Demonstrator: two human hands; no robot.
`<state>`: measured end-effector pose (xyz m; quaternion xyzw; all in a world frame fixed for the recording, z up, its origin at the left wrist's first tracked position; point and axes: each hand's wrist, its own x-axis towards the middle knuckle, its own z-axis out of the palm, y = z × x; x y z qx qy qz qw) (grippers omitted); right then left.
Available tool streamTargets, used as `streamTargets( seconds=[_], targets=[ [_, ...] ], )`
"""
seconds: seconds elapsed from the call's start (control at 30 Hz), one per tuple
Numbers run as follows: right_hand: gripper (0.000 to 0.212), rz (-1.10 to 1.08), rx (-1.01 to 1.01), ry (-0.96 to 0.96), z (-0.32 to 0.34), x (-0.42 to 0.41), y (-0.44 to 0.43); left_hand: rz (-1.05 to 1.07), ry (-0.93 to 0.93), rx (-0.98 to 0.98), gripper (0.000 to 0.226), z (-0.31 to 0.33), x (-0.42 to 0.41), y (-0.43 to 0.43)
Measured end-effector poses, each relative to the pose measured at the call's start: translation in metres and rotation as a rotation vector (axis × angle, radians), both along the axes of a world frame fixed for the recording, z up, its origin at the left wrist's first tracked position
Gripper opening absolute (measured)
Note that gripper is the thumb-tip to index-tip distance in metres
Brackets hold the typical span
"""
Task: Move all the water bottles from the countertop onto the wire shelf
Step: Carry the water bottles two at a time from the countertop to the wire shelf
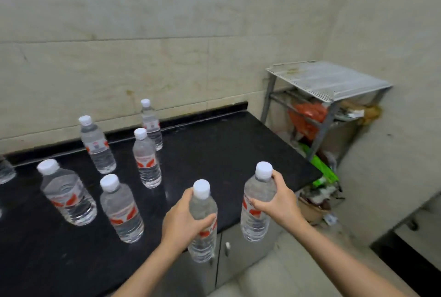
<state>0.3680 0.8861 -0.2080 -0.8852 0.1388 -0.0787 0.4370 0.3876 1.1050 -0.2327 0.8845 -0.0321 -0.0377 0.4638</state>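
Observation:
My left hand [185,215] grips a clear water bottle [202,237] with a white cap and red label, held upright off the front edge of the black countertop [214,153]. My right hand [276,198] holds a second such bottle [254,220] upright, also past the counter edge. Several more bottles stand on the counter to the left, among them one [121,210] nearest my left hand and one [150,124] by the wall. The grey wire shelf [329,79] stands in the corner at right, its top tier bare.
A partly cut-off bottle [6,170] stands at the left edge. The shelf's lower tiers hold orange bags [307,115] and clutter; green packaging [322,170] and boxes lie on the floor beside the counter. Grey cabinet doors [238,249] sit below the counter. Tiled walls enclose the corner.

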Motion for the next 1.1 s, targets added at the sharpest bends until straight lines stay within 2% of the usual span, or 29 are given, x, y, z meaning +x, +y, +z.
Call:
streamTargets(
  seconds=[0.4, 0.53, 0.73, 0.97, 1.1],
  targets=[
    [0.070, -0.387, -0.012, -0.040, 0.018, 0.028, -0.147, -0.286, -0.064, -0.062, 0.060, 0.020, 0.119, -0.175],
    [0.084, -0.462, 0.046, -0.073, 0.016, 0.031, -0.198, -0.353, -0.066, -0.094, 0.060, 0.021, 0.143, -0.232],
    [0.076, -0.504, 0.060, -0.048, -0.002, 0.012, -0.289, -0.424, -0.049, -0.058, 0.066, 0.008, 0.145, -0.338],
    [0.095, -0.521, 0.027, -0.053, 0.002, -0.017, -0.440, -0.461, -0.042, -0.097, 0.062, 0.006, 0.113, -0.497],
    [0.084, -0.480, -0.011, -0.036, 0.025, -0.015, -0.521, -0.417, -0.024, -0.139, 0.072, 0.021, 0.105, -0.562]
  ],
)
